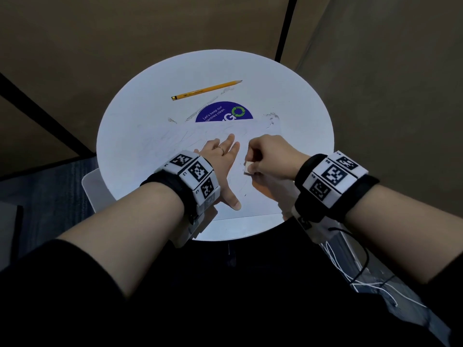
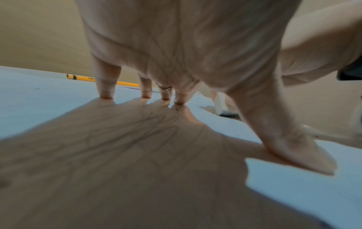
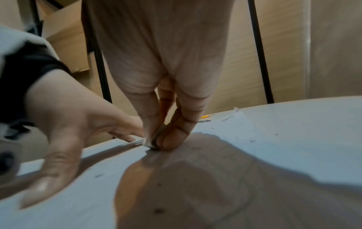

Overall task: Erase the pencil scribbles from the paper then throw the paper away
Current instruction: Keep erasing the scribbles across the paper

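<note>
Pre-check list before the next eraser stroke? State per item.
1. Left hand flat, fingers spread, pinning the paper: ok.
2. Right hand pinching the eraser: ok.
3. Eraser tip touching the paper, per the right wrist view: ok.
4. Pencil lying apart from the paper, beyond the stroke area: ok.
5. Scribbles gone: not ok, faint lines show across the sheet.
6. Bin for the paper in reach: cannot tell, none in view.

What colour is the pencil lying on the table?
Yellow, with a black band near its end; the pencil shows best in the head view.
</note>
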Demonstrator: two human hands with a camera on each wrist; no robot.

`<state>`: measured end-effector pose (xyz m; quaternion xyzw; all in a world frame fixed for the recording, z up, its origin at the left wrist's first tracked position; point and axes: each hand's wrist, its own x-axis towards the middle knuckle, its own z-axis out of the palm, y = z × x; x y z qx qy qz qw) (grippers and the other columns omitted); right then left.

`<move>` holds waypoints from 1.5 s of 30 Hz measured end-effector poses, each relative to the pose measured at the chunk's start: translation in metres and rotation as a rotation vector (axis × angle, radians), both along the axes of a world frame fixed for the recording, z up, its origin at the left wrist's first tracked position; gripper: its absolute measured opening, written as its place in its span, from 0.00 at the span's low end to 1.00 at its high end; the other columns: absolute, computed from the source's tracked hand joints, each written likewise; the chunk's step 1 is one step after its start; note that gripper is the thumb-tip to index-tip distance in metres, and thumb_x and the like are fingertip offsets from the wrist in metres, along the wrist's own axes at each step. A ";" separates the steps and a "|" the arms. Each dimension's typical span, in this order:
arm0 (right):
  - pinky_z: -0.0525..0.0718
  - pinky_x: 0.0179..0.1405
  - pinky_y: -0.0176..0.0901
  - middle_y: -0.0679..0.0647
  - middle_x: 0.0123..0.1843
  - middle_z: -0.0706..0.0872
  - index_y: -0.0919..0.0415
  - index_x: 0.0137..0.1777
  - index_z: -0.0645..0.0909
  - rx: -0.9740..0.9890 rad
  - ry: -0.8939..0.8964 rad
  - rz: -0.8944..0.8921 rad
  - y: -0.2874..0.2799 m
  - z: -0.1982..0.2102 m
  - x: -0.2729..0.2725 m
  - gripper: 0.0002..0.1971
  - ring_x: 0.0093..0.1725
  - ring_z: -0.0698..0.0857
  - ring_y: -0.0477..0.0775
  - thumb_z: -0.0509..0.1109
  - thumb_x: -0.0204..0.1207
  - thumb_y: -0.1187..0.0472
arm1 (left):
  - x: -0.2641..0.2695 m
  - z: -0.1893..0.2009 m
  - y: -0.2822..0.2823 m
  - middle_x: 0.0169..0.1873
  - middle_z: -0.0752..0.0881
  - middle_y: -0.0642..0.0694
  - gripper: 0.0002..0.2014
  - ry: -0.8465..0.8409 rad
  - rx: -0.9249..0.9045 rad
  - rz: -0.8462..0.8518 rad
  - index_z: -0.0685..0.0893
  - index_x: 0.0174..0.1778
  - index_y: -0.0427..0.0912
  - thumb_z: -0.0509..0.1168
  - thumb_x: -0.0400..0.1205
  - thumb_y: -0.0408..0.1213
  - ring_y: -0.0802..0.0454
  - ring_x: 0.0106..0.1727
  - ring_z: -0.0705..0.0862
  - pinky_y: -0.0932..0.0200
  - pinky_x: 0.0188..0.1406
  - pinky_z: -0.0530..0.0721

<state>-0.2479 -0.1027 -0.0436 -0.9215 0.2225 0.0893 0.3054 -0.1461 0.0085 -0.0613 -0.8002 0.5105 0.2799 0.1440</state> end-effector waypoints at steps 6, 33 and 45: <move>0.77 0.41 0.33 0.55 0.48 0.88 0.55 0.34 0.73 0.125 0.100 0.133 0.014 -0.003 -0.013 0.12 0.43 0.81 0.49 0.74 0.69 0.65 | -0.001 0.000 0.001 0.81 0.31 0.51 0.68 0.000 -0.026 -0.002 0.34 0.82 0.47 0.76 0.60 0.64 0.43 0.83 0.39 0.37 0.79 0.56; 0.73 0.36 0.35 0.55 0.50 0.86 0.57 0.36 0.73 -0.017 0.053 0.091 0.004 0.005 0.000 0.10 0.47 0.80 0.53 0.73 0.70 0.66 | 0.000 0.001 0.001 0.81 0.31 0.52 0.67 0.002 -0.019 0.003 0.34 0.82 0.48 0.75 0.61 0.65 0.44 0.83 0.38 0.37 0.79 0.56; 0.71 0.34 0.27 0.52 0.46 0.84 0.58 0.41 0.77 -0.024 0.053 0.081 -0.003 0.003 0.003 0.08 0.42 0.78 0.48 0.74 0.68 0.66 | 0.000 0.001 0.001 0.81 0.31 0.52 0.68 0.007 -0.020 0.007 0.33 0.82 0.48 0.76 0.61 0.65 0.44 0.83 0.38 0.36 0.79 0.56</move>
